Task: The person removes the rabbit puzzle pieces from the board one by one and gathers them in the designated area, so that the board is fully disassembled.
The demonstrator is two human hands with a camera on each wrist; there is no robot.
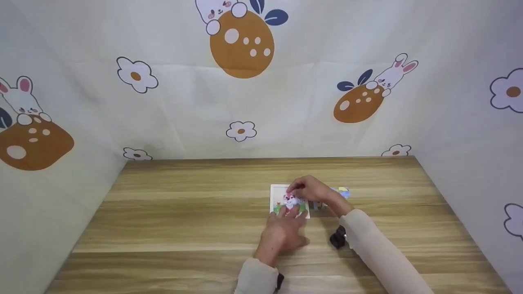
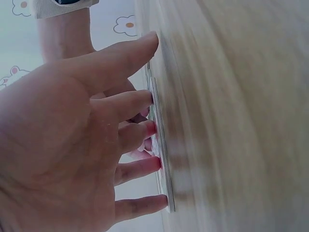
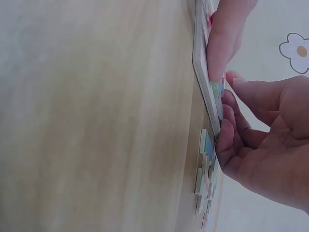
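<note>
A small jigsaw puzzle board (image 1: 271, 199) with a pale frame lies on the table, showing a pink and white cartoon animal (image 1: 289, 199) on green. My left hand (image 1: 282, 236) spreads its fingers over the near edge; in the left wrist view the fingertips (image 2: 161, 200) press on the board. At the board's upper right, my right hand (image 1: 314, 191) has curled fingers and appears to pinch a bluish puzzle piece (image 3: 220, 104) at its surface. The fingers partly hide that piece. Beside the board, several loose puzzle pieces (image 3: 205, 169) lie partly under the right forearm.
The wood-grain table (image 1: 184, 220) is bordered at the back and sides by a pale curtain (image 1: 175, 102) printed with rabbits and flowers. A black device (image 1: 338, 237) shows at the right wrist, just above the tabletop.
</note>
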